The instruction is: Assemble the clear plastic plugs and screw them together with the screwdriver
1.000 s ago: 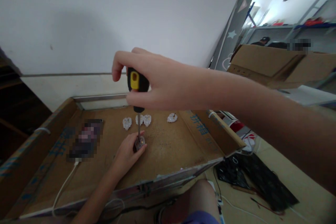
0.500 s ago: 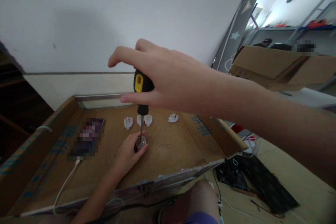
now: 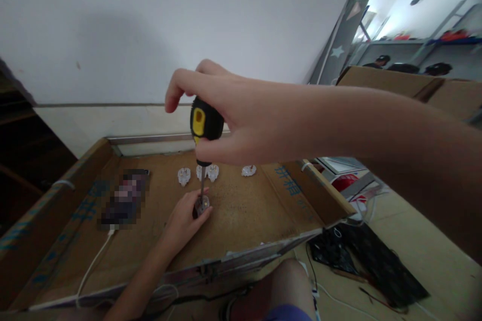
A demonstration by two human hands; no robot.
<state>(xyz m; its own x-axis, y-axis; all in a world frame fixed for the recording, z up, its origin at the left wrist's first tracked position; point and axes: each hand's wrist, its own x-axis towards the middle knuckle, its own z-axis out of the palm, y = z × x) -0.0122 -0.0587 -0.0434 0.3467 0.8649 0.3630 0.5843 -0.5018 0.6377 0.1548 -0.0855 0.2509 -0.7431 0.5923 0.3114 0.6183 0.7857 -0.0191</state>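
My right hand (image 3: 241,113) grips the black and yellow handle of a screwdriver (image 3: 204,125), held upright with its shaft pointing down. The tip rests on a small clear plastic plug part (image 3: 201,205) on the cardboard work surface (image 3: 241,215). My left hand (image 3: 183,220) pinches that part from the left and holds it steady. Behind it, several more clear plug parts lie in a row: one at the left (image 3: 183,176), a pair in the middle (image 3: 212,172) and one to the right (image 3: 248,170).
A blurred dark device (image 3: 124,198) with a white cable (image 3: 92,266) lies at the left on the cardboard. Raised cardboard flaps border both sides. Black cables and parts (image 3: 361,261) lie on the floor at right. A large box (image 3: 414,90) stands behind. My knee (image 3: 278,286) is below.
My right hand's fingers have shifted round the screwdriver handle, the forefinger curling down again. The left hand and the plug part have stayed put.
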